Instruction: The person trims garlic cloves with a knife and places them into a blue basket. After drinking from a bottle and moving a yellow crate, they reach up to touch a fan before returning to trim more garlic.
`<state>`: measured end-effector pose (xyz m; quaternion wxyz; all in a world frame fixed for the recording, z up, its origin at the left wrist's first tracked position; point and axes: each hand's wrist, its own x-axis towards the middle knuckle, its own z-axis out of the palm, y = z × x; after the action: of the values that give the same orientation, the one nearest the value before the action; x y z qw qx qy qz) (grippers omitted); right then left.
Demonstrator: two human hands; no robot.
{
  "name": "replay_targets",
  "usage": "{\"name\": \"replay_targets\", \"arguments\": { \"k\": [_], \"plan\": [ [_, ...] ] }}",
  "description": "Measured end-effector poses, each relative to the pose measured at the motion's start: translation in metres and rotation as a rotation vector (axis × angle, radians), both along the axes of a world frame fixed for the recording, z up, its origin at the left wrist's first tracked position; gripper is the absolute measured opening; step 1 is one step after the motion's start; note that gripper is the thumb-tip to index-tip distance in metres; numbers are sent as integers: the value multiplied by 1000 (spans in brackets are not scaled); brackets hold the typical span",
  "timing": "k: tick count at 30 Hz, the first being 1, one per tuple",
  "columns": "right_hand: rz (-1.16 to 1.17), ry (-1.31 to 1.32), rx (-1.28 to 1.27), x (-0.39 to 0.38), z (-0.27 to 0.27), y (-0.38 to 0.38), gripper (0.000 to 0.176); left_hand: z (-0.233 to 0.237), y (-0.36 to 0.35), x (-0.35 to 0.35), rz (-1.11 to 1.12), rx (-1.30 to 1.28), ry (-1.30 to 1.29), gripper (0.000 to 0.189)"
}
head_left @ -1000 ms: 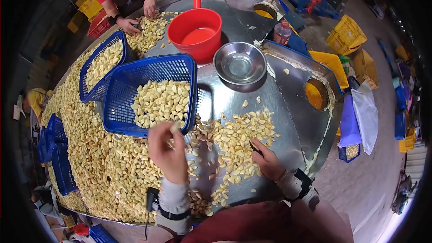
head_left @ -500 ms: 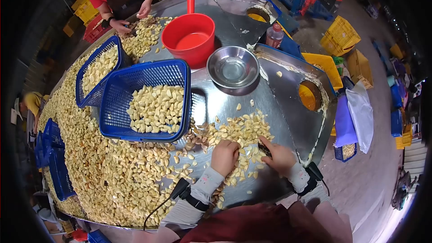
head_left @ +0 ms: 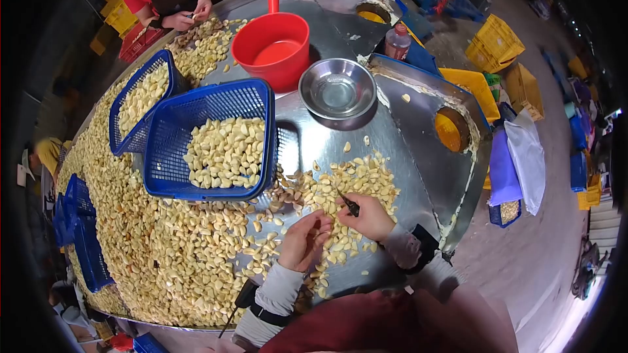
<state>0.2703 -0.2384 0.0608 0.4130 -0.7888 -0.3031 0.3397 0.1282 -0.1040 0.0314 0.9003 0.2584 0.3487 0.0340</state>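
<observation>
My right hand is closed round the dark handle of a small knife, whose thin blade points up and left. Close beside it on the left, my left hand has its fingers curled together; whatever they hold is hidden. Under and beyond both hands, pale peeled garlic cloves are scattered on the metal table. A large blue basket partly filled with garlic cloves stands ahead of my left hand. A steel bowl is beyond my hands.
A red long-handled dipper stands behind the bowl. Garlic cloves cover the table's left side, with a second blue basket among them. A co-worker's hands work at the far edge. Round holes open at the right.
My right hand has moved left with the knife, closer to my left hand. My left hand has turned and shifted slightly down and left. The co-worker's hands have come together.
</observation>
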Motion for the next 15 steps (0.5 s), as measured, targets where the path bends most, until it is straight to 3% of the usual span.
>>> {"name": "replay_targets", "arguments": {
  "k": [1,3,5,6,9,11,13,14,15],
  "plan": [
    [-13,357,235,-5,5,-2,31,8,-9,8,5,-94,-4,26],
    [-83,338,281,-13,-5,-9,34,6,-12,11,5,-184,-13,30],
    [5,-208,-37,-14,-8,-21,33,-9,-7,12,106,-236,77,34],
    [160,-309,-167,-20,-20,-30,34,-7,-5,11,139,-191,116,32],
    [202,-443,-159,-37,-48,-44,36,-23,4,0,47,-125,38,32],
    [180,-590,-146,-36,-55,-43,36,-8,-8,-4,-1,-25,35,25],
    [-172,259,165,-28,-28,-29,37,-5,-28,-8,-289,580,66,26],
    [-324,613,78,-23,-9,-26,37,-2,-35,-13,-316,926,-13,40],
    [-326,614,79,-28,-9,-23,37,9,-40,-12,-337,1028,63,39]
  ]
}}
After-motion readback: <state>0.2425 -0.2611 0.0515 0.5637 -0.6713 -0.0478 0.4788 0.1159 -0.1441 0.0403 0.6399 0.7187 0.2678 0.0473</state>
